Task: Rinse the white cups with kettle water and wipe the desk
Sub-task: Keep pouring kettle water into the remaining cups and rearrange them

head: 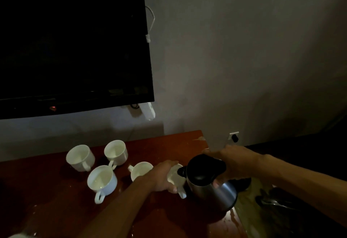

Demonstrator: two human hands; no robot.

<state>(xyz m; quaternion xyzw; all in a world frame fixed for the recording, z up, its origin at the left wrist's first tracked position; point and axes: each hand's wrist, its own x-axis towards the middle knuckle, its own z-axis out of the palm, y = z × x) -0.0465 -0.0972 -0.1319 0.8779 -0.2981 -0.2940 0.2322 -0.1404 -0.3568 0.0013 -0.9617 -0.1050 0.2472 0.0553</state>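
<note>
My left hand (163, 177) grips a white cup (176, 179), tilted, right at the spout of a steel kettle (210, 183) with a black lid. My right hand (234, 162) holds the kettle by its handle and tips it toward that cup. Several more white cups stand on the red-brown desk (56, 200): one at the back left (80, 157), one at the back (116, 152), one in front (102, 180), and one beside my left hand (139, 170), partly hidden by my wrist. The desk surface looks wet.
A dark television (71, 40) hangs on the wall above the desk, with a white power strip (149, 110) under its corner. A wall socket with a black plug (234, 137) is behind the kettle. Dark items lie off the desk's right edge (276, 202).
</note>
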